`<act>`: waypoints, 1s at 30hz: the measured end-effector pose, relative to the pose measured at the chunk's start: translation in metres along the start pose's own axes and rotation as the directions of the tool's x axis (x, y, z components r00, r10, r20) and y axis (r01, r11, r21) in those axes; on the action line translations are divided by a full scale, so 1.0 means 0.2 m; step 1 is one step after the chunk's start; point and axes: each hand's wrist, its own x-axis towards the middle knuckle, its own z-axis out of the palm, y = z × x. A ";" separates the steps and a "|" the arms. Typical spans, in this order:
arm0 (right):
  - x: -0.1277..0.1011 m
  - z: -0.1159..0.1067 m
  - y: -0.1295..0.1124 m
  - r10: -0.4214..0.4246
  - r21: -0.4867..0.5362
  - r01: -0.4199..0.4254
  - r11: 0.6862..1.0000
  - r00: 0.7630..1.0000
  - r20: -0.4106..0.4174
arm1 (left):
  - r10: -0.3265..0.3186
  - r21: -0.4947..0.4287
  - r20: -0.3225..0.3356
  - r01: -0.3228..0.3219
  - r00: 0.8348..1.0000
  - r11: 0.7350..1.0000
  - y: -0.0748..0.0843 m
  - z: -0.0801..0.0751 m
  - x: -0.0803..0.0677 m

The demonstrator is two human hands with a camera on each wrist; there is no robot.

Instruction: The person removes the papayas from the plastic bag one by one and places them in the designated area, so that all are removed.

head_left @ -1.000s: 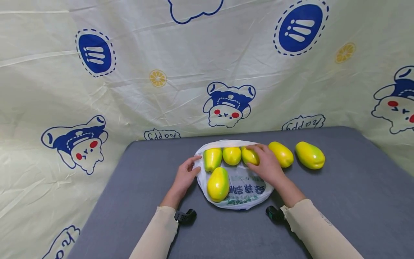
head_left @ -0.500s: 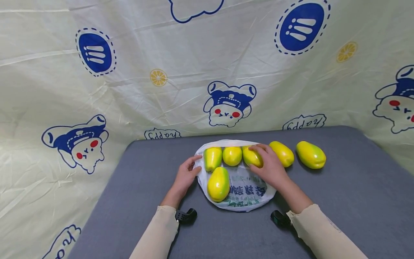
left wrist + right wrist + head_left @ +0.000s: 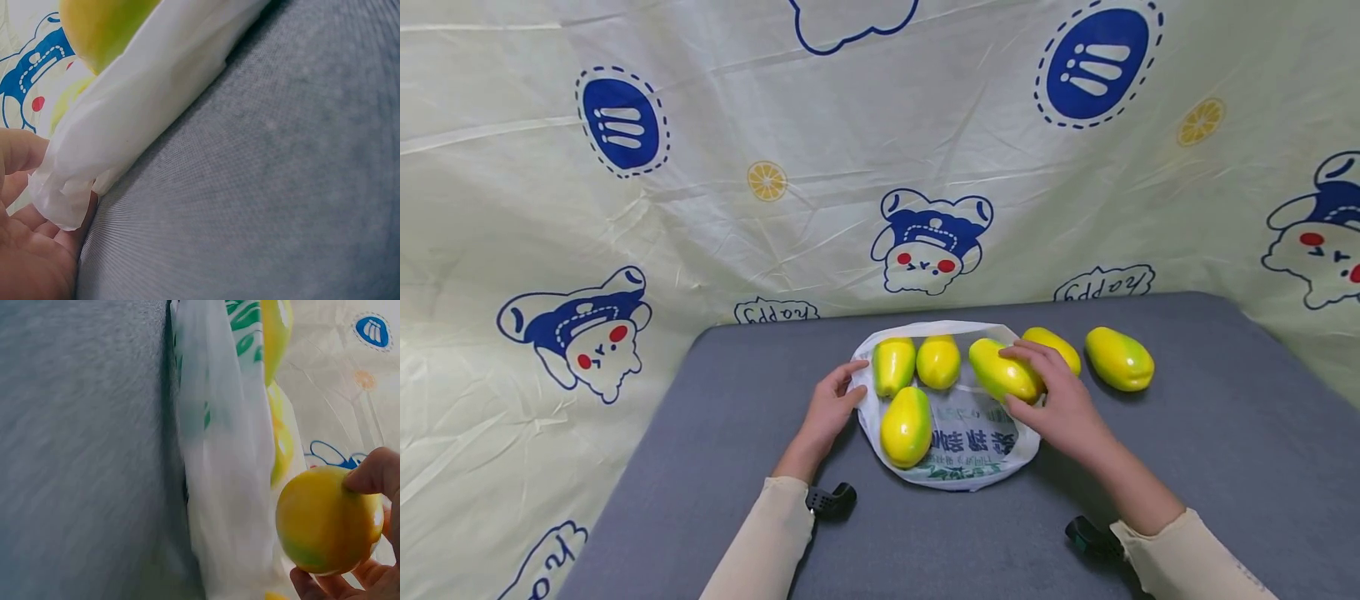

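Observation:
A white plastic bag [image 3: 973, 408] with dark lettering lies on the table, its mouth spread wide. Three yellow-green papayas sit in it: one at the back left [image 3: 893, 367], another beside it [image 3: 938, 362], and a third nearer the front [image 3: 906, 427]. My left hand [image 3: 829, 410] pinches the bag's left rim between thumb and fingers; the left wrist view shows the bag's wall [image 3: 131, 112] folded there. With thumb and fingers round it, my right hand [image 3: 1067, 408] holds another papaya [image 3: 322, 519] above the bag's right rim.
Two papayas lie on the grey table [image 3: 1187, 467] right of the bag, the nearer one [image 3: 1052, 343] partly behind my right hand, the other [image 3: 1118, 358] farther right. A printed cloth [image 3: 820, 233] hangs behind the table. Each wrist carries a black band device.
My right hand has moved right and toward me, lifting the papaya from its place beside the others in the bag. The left hand stays at the rim.

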 end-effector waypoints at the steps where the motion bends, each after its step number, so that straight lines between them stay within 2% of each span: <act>1: -0.02 -0.01 0.01 -0.005 0.008 0.005 1.000 1.000 -0.005 | 0.002 0.002 0.000 -0.002 1.000 1.000 0.00 0.00 0.00; 9: -0.11 -0.10 0.09 -0.058 0.002 0.058 0.998 0.998 -0.029 | -0.018 0.014 -0.016 0.018 1.000 1.000 0.01 0.00 0.00; 14: -0.16 -0.17 0.11 -0.067 -0.010 0.067 0.998 0.998 -0.001 | -0.027 0.023 0.003 0.027 1.000 0.999 0.10 0.00 -0.05; 18: -0.18 -0.21 0.14 -0.069 -0.022 0.070 0.997 0.998 0.010 | -0.006 0.026 0.002 0.006 1.000 1.000 0.16 0.00 -0.10; 25: -0.21 -0.25 0.22 -0.061 -0.019 0.061 0.998 0.998 0.010 | 0.013 0.017 -0.011 -0.012 1.000 1.000 -0.01 0.00 0.01; 30: -0.23 -0.28 0.28 -0.025 -0.010 0.025 1.000 1.000 0.003 | 0.009 0.016 -0.003 -0.009 1.000 1.000 -0.01 0.00 0.01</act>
